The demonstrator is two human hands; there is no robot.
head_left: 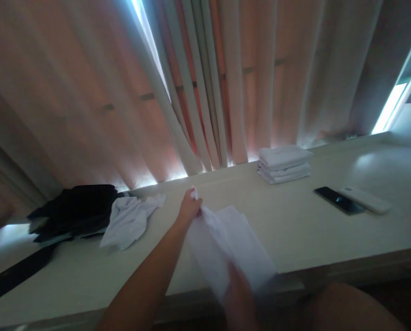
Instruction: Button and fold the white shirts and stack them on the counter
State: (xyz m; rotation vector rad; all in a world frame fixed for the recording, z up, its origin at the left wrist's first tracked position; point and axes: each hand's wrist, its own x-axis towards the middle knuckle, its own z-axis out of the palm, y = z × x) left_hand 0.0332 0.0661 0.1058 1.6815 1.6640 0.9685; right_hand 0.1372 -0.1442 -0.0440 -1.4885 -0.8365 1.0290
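The left hand (190, 206), its arm (153, 271) angled toward one o'clock, pinches the white cloth (208, 241), which extends toward five o'clock over the tabletop (288, 230). The right hand (239, 287) blurs against its near part; I cannot tell whether it grips.

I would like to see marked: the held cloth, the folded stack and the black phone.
Held cloth (233, 243): head view, middle of its visible surface.
Folded stack (284, 166): head view, middle of its near side.
Black phone (338, 200): head view, middle of its upper face.
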